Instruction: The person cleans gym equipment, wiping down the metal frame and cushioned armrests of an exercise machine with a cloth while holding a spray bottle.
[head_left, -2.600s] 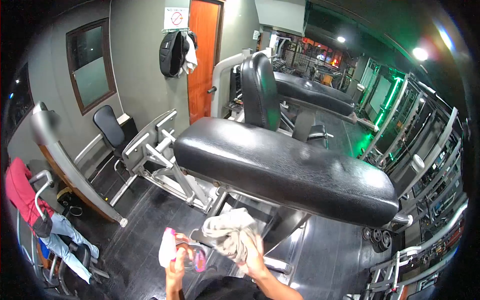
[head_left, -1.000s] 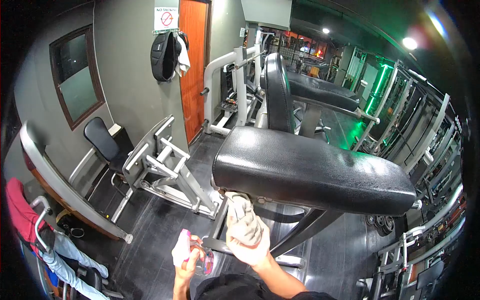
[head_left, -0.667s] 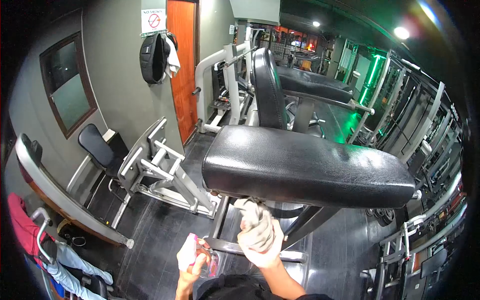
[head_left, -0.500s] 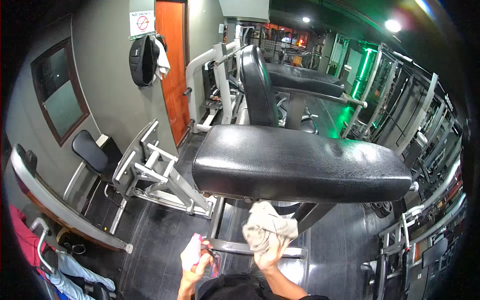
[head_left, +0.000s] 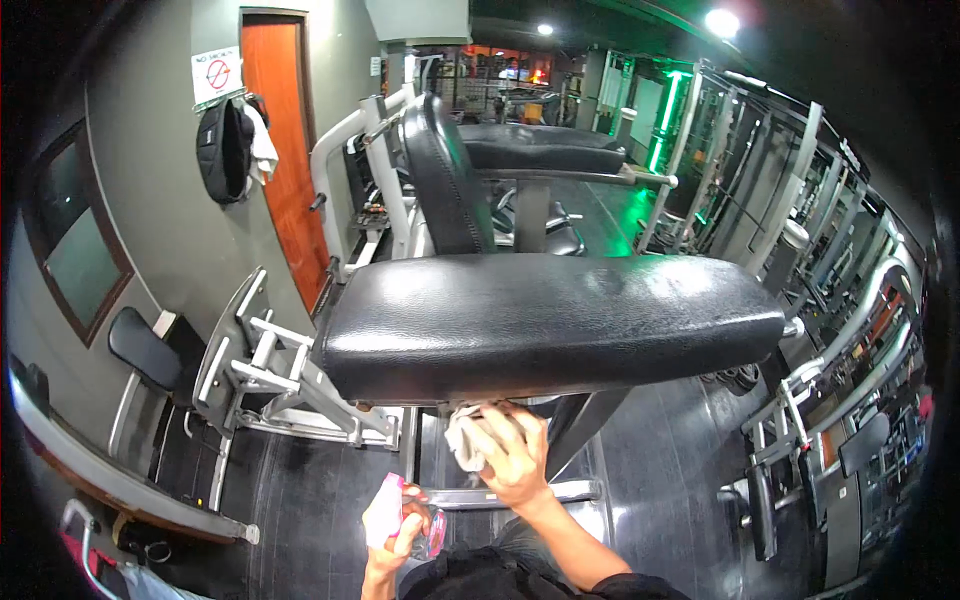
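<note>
A long black padded bench [head_left: 550, 320] crosses the middle of the view, its surface shiny. Just beneath its front lower edge, my right hand [head_left: 515, 455] is closed on a crumpled light grey cloth [head_left: 465, 440], which lies against the underside or frame there. My left hand [head_left: 395, 525] is low in the view, wrapped round a spray bottle [head_left: 437, 530] with a pink and white head; its clear body is partly hidden by my fingers. The bottle is apart from the bench.
A grey metal machine frame [head_left: 270, 375] stands left of the bench. Behind are an upright black backrest [head_left: 440, 180] and another pad [head_left: 545, 148]. Weight machines line the right side. A curved grey beam [head_left: 110, 465] and part of a seated person [head_left: 150, 582] are at lower left.
My right hand has moved left and up with the cloth to the bench's lower edge, its back now showing. The view has turned right. My left hand still holds the bottle.
</note>
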